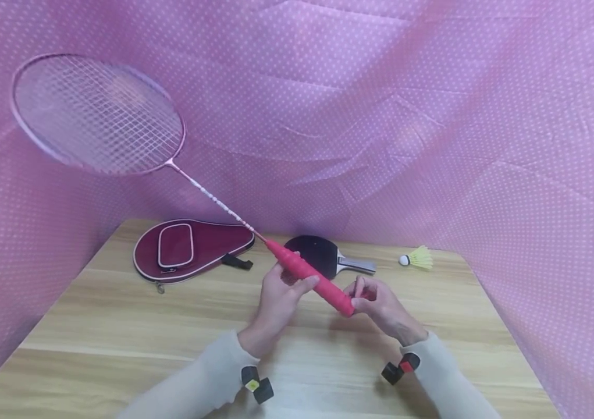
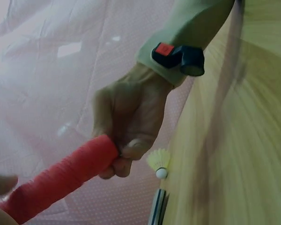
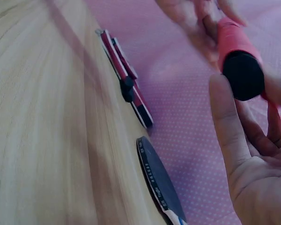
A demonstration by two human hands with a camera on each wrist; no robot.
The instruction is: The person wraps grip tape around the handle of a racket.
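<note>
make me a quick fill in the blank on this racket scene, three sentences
Both hands hold the badminton racket by its ____ handle. The yellow shuttlecock lies on the wooden ____. The table tennis paddle lies between the shuttlecock and the maroon ____.

Missing words: red; table; paddle case

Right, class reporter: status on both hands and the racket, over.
Left hand grips the red racket handle mid-grip. Right hand pinches the butt end. Racket raised over the table, head up-left. Paddle, case, shuttlecock behind, clear.
</note>
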